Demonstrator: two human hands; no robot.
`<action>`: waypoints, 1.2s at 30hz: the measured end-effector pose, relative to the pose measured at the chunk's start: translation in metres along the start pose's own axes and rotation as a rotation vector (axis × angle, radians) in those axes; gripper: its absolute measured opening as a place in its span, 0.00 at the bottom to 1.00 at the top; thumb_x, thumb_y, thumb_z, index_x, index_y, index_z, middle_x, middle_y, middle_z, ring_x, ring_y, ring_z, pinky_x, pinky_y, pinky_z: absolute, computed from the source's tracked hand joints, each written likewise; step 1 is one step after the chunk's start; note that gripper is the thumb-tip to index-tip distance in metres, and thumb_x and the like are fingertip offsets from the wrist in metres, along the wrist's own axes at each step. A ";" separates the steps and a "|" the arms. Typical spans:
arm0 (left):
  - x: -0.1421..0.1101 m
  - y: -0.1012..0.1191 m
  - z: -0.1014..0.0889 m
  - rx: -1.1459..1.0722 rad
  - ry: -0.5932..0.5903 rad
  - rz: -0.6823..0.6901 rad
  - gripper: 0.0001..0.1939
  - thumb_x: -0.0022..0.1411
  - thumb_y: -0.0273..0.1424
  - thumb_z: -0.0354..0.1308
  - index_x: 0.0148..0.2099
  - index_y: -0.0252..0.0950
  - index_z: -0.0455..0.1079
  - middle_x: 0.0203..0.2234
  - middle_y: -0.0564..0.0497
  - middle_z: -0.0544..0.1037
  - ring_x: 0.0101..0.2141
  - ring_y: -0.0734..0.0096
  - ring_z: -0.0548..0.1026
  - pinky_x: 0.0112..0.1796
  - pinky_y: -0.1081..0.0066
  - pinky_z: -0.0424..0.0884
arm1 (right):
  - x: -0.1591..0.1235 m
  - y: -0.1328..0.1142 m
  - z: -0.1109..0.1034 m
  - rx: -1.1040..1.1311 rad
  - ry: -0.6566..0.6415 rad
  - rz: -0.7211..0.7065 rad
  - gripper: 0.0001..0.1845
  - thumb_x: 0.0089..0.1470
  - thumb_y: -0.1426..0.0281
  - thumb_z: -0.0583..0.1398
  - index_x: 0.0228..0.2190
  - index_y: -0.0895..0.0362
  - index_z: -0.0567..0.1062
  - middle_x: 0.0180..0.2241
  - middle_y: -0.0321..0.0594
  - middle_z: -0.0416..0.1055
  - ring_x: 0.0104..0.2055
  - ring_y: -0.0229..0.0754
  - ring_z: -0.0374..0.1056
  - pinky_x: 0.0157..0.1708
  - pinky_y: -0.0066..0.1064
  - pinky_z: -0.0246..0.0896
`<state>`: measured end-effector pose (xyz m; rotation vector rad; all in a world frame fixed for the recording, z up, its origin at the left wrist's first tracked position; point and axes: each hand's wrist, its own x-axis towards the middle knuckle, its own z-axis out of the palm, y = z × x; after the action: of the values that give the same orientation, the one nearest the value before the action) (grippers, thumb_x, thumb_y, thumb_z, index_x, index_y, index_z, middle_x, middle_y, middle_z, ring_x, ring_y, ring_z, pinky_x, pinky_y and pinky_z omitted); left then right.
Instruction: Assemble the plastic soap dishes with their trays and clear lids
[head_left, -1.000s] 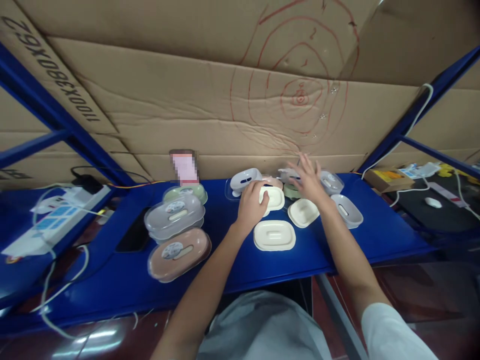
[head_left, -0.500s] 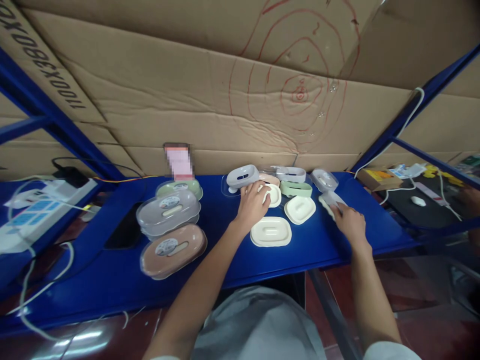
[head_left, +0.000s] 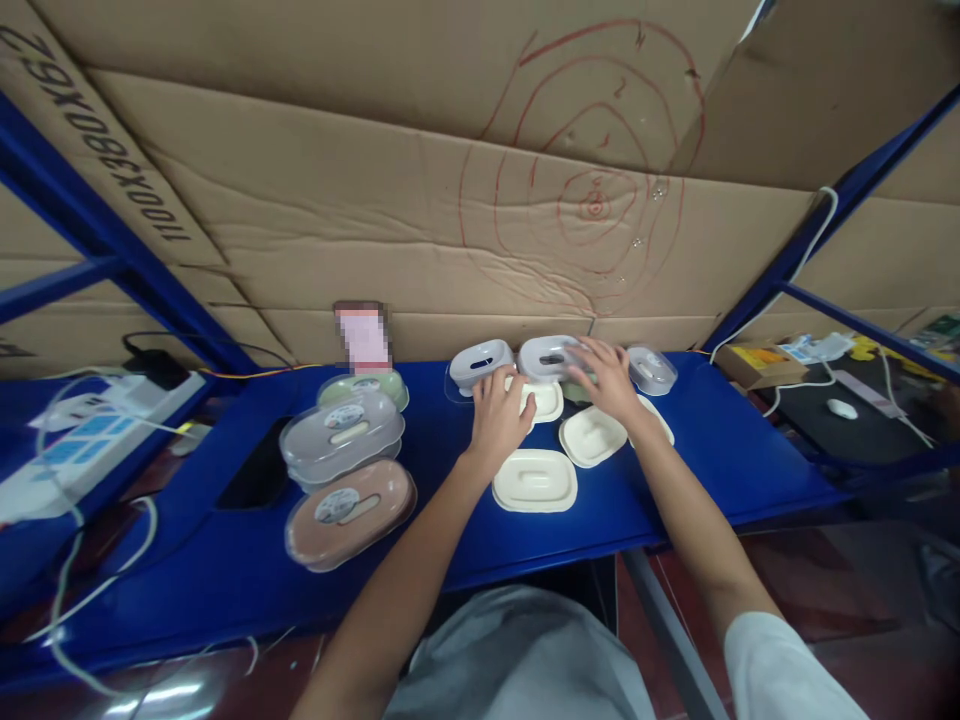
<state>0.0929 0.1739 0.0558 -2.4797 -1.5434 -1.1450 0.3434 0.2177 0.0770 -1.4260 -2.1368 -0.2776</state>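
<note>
My left hand (head_left: 501, 412) rests at the left end of a cream oval base (head_left: 541, 402), its fingers slightly bent and the thumb apart over that piece. My right hand (head_left: 609, 380) grips the right end of a pale grey oval box cover (head_left: 547, 357) with a slot in its top. Below that hand a green cover (head_left: 580, 388) shows only in part. Another grey slotted cover (head_left: 480, 366) stands just beyond my left fingers. Nearer to me lie two more cream bases, one rounded (head_left: 592, 436) and one wide (head_left: 535, 481). My right forearm partly hides another cream piece (head_left: 660, 420).
Packed grey, pink and green oval boxes line the left, including a pink box (head_left: 350, 513). A black slab (head_left: 256, 465) and power strip (head_left: 97, 440) lie farther left. A wrapped grey box (head_left: 651, 370) stands back right. Blue posts and cardboard (head_left: 337, 200) bound the table.
My right hand has left the cream piece at the right and moved left and back to a grey cover. That cover has shifted left and forward. My left hand stays near the same cream base.
</note>
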 end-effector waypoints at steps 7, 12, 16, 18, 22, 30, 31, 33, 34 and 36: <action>-0.006 0.007 0.012 -0.043 -0.087 0.175 0.20 0.72 0.33 0.58 0.64 0.46 0.72 0.72 0.41 0.65 0.70 0.46 0.63 0.67 0.41 0.53 | -0.028 0.119 -0.004 -0.163 -0.007 0.643 0.31 0.63 0.52 0.59 0.61 0.56 0.75 0.68 0.59 0.66 0.70 0.69 0.56 0.62 0.70 0.53; -0.006 0.011 0.014 -0.071 -0.071 0.154 0.20 0.74 0.35 0.56 0.65 0.43 0.71 0.69 0.39 0.68 0.67 0.48 0.66 0.66 0.44 0.56 | -0.035 0.134 -0.007 -0.097 0.047 0.637 0.32 0.66 0.55 0.55 0.62 0.63 0.74 0.61 0.63 0.73 0.63 0.62 0.68 0.60 0.54 0.65; -0.002 0.010 0.007 -0.085 -0.009 0.054 0.21 0.75 0.35 0.52 0.67 0.41 0.68 0.65 0.38 0.71 0.65 0.50 0.68 0.61 0.52 0.63 | -0.024 0.110 -0.006 -0.042 0.135 0.523 0.35 0.71 0.56 0.47 0.66 0.65 0.68 0.63 0.63 0.71 0.64 0.58 0.69 0.63 0.50 0.64; -0.001 0.010 0.004 -0.082 0.007 0.030 0.20 0.75 0.35 0.53 0.66 0.42 0.68 0.64 0.39 0.72 0.65 0.51 0.68 0.61 0.53 0.63 | -0.017 0.089 -0.005 -0.018 0.146 0.429 0.35 0.72 0.54 0.46 0.67 0.65 0.67 0.65 0.61 0.69 0.67 0.57 0.66 0.65 0.49 0.61; 0.000 0.010 -0.001 -0.049 0.007 0.016 0.20 0.75 0.34 0.53 0.66 0.41 0.69 0.66 0.37 0.70 0.65 0.49 0.68 0.63 0.50 0.61 | 0.003 0.038 -0.001 0.009 0.070 0.123 0.29 0.71 0.53 0.52 0.66 0.50 0.70 0.71 0.46 0.64 0.74 0.53 0.56 0.72 0.52 0.48; -0.002 0.008 -0.002 0.027 -0.088 0.063 0.26 0.75 0.35 0.53 0.72 0.43 0.64 0.74 0.36 0.59 0.72 0.44 0.58 0.66 0.41 0.55 | 0.009 0.052 0.002 -0.219 -0.132 0.506 0.27 0.74 0.60 0.46 0.65 0.54 0.71 0.64 0.55 0.71 0.66 0.57 0.64 0.65 0.54 0.50; -0.002 0.009 0.000 0.038 -0.092 0.068 0.26 0.76 0.36 0.52 0.72 0.43 0.63 0.74 0.36 0.58 0.73 0.44 0.57 0.66 0.41 0.54 | 0.003 0.062 0.003 -0.227 -0.184 0.552 0.26 0.73 0.59 0.49 0.63 0.55 0.73 0.60 0.56 0.74 0.63 0.58 0.67 0.63 0.54 0.53; -0.003 0.012 0.002 0.050 -0.096 0.076 0.25 0.76 0.36 0.52 0.71 0.41 0.65 0.74 0.35 0.59 0.72 0.43 0.58 0.66 0.41 0.55 | -0.009 0.079 0.007 -0.247 -0.257 0.631 0.26 0.69 0.54 0.57 0.58 0.55 0.77 0.56 0.56 0.77 0.59 0.60 0.70 0.59 0.55 0.56; -0.003 0.013 0.003 0.050 -0.097 0.076 0.24 0.75 0.36 0.53 0.70 0.41 0.66 0.73 0.35 0.60 0.72 0.43 0.59 0.66 0.41 0.56 | -0.013 0.085 0.009 -0.259 -0.283 0.668 0.26 0.67 0.53 0.59 0.57 0.55 0.78 0.55 0.56 0.78 0.58 0.61 0.71 0.59 0.56 0.57; -0.004 0.013 0.004 0.049 -0.098 0.071 0.23 0.75 0.35 0.54 0.68 0.40 0.68 0.72 0.34 0.62 0.71 0.43 0.61 0.65 0.41 0.57 | -0.018 0.091 0.012 -0.282 -0.302 0.724 0.25 0.66 0.54 0.60 0.56 0.56 0.79 0.56 0.59 0.76 0.59 0.62 0.70 0.59 0.58 0.56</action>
<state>0.1045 0.1659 0.0553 -2.5722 -1.4727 -0.9782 0.4269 0.2472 0.0454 -2.4191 -1.6764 -0.0851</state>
